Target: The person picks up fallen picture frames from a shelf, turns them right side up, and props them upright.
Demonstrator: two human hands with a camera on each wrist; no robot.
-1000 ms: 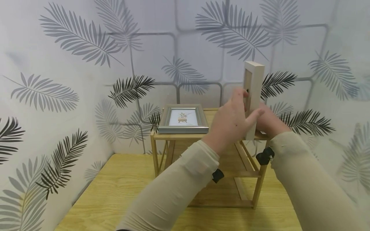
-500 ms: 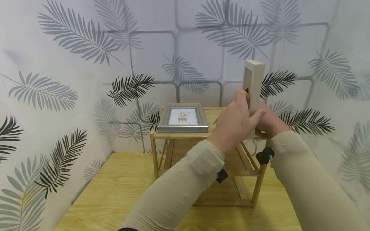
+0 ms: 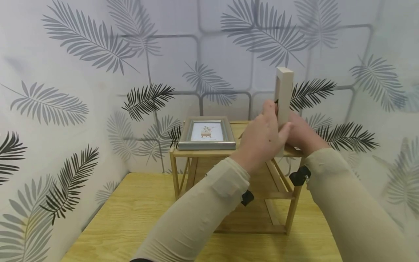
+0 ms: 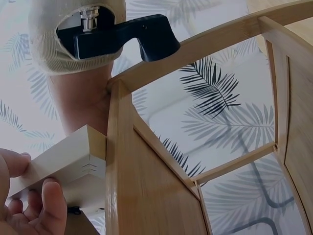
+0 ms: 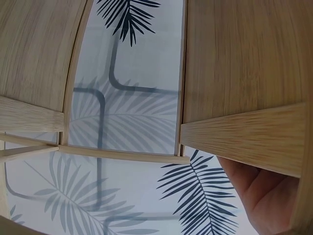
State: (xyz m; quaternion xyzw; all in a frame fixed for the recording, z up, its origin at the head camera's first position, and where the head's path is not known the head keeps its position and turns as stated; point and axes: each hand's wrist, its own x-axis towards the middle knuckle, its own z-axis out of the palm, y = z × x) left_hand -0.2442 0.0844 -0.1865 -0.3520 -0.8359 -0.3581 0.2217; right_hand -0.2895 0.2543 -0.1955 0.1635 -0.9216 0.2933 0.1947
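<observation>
A pale wooden picture frame stands upright over the right side of the shelf top, its narrow edge facing me. My left hand grips it, thumb along the near edge and fingers at the recessed back, by a small black fitting. In the left wrist view, fingers bend against the frame. My right hand is on the frame's far side; its fingers are hidden. The right wrist view shows only part of this hand beyond a shelf rail. A silver-grey framed plant picture lies on the shelf's left.
The slatted wooden shelf has several tiers and stands on a yellow wood-grain table. Leaf-patterned walls close in behind and at the sides. Shelf rails run close to the right wrist.
The upright frame has shifted slightly left and turned a little, more edge-on. My left hand moved right, then back left with it. The lying picture has stayed in place.
</observation>
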